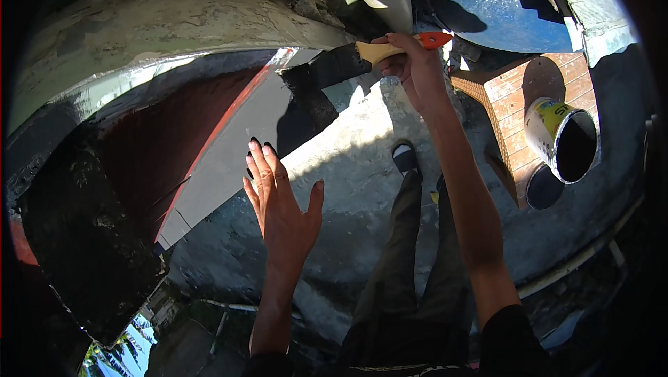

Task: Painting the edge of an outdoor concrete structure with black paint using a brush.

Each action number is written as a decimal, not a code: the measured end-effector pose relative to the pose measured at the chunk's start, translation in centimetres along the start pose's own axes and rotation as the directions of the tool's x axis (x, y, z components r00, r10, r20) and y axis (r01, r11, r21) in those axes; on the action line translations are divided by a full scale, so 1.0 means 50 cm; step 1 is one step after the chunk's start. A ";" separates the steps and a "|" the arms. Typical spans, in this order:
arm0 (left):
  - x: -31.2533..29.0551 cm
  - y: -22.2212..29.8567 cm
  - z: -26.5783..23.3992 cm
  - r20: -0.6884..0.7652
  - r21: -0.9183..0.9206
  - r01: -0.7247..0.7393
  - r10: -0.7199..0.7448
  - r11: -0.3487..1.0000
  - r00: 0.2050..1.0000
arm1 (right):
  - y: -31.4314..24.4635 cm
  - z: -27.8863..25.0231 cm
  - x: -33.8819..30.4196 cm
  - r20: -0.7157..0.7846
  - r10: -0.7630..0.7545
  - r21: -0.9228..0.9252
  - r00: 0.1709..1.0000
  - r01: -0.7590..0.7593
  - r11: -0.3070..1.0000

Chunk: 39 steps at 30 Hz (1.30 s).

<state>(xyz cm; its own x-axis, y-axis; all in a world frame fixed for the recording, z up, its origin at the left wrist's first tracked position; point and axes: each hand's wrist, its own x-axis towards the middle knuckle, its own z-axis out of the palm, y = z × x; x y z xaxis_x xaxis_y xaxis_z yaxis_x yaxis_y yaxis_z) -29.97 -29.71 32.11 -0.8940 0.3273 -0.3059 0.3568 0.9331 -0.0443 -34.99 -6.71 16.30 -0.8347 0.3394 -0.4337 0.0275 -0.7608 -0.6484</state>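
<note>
My right hand (415,71) grips a paintbrush (376,50) by its handle, which is pale yellow toward the bristles and orange at the end. The brush points left, its dark end against a black patch (314,91) on a grey panel (240,123); where bristles stop and black paint begins is hard to tell. A red stripe runs along the panel. My left hand (280,192) is open, fingers spread, over the panel's lower edge and holding nothing. Its fingertips look black.
To the right, a paint can (544,121) with a dark inside stands on a brown slatted stool (511,91). A round dark disc shape (545,187) lies beside it. A blue curved surface (497,8) is at the upper right. My sandalled foot (405,158) rests on the concrete floor (348,189).
</note>
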 end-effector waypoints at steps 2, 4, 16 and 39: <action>0.000 0.002 0.001 -0.005 -0.025 0.021 -0.021 0.999 1.000 | 0.002 0.004 -0.006 0.074 0.021 0.264 0.997 -0.040 0.964; 0.000 0.003 0.000 0.001 -0.024 0.021 -0.021 0.999 1.000 | 0.008 0.009 -0.010 0.048 0.065 0.247 0.997 -0.075 0.966; -0.005 -0.004 0.001 0.011 -0.004 0.028 -0.028 1.000 1.000 | -0.073 -0.005 -0.078 0.161 -0.235 -0.017 0.959 0.241 0.970; -0.004 0.003 0.014 -0.031 0.003 0.022 -0.021 1.000 0.999 | -0.039 -0.001 -0.072 0.398 -0.296 -0.108 0.868 0.365 0.925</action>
<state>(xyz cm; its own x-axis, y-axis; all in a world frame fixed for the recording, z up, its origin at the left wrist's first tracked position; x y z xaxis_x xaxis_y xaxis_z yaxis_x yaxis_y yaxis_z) -29.52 -29.73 31.49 -0.9095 0.3116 -0.2752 0.3382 0.9395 -0.0538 -32.02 -6.42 19.07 -0.9517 0.3000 0.0648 -0.2200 -0.5197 -0.8255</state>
